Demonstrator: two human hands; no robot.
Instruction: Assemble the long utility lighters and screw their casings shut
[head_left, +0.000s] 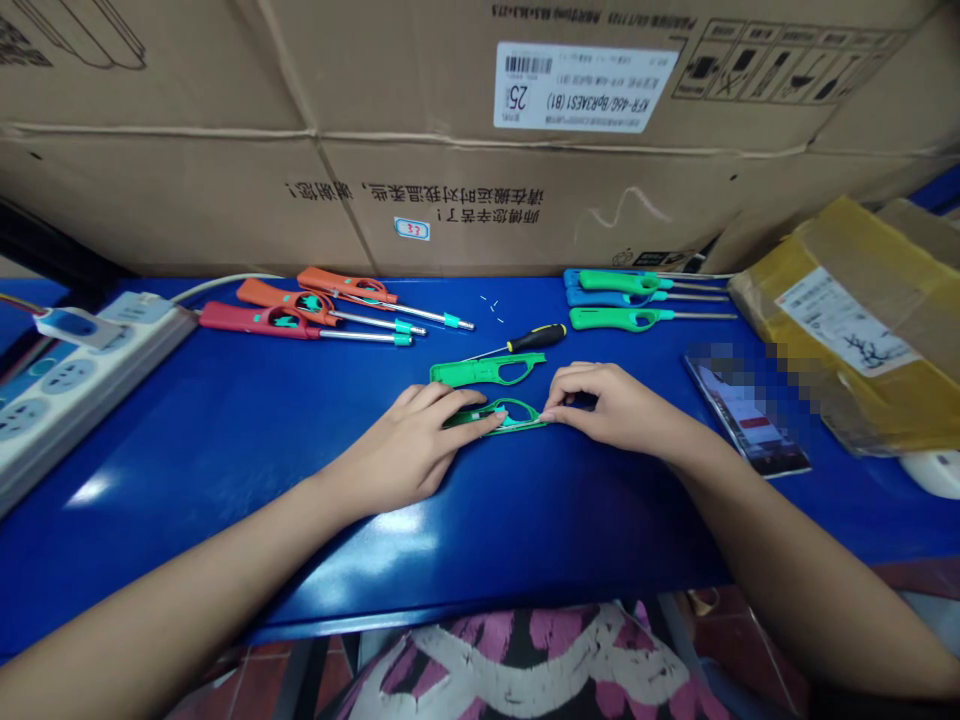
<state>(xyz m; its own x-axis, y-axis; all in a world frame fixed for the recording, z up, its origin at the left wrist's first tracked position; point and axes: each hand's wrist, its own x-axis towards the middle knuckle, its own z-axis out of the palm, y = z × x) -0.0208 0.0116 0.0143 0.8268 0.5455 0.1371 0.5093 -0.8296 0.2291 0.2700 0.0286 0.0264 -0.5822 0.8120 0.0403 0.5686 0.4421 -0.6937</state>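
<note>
An opened green lighter half-shell [517,426] lies on the blue table with small parts inside, a turquoise trigger [500,411] among them. My left hand [415,442] grips this half-shell, its fingers lying over the handle and trigger. At the narrow right end, my right hand [600,405] has thumb and index finger pinched together; whatever is between them is too small to make out. Just behind lies the other green half-shell [480,371], apart from both hands. A screwdriver [537,338] with a black and yellow handle rests beyond it, near several tiny screws [493,308].
Orange and red long lighters [255,318] lie at the back left, beside a white power strip [90,375]. Green and blue lighters [615,318] are at the back right. A phone [746,415] and taped carton [855,310] stand right; a large cardboard box [420,90] walls the back.
</note>
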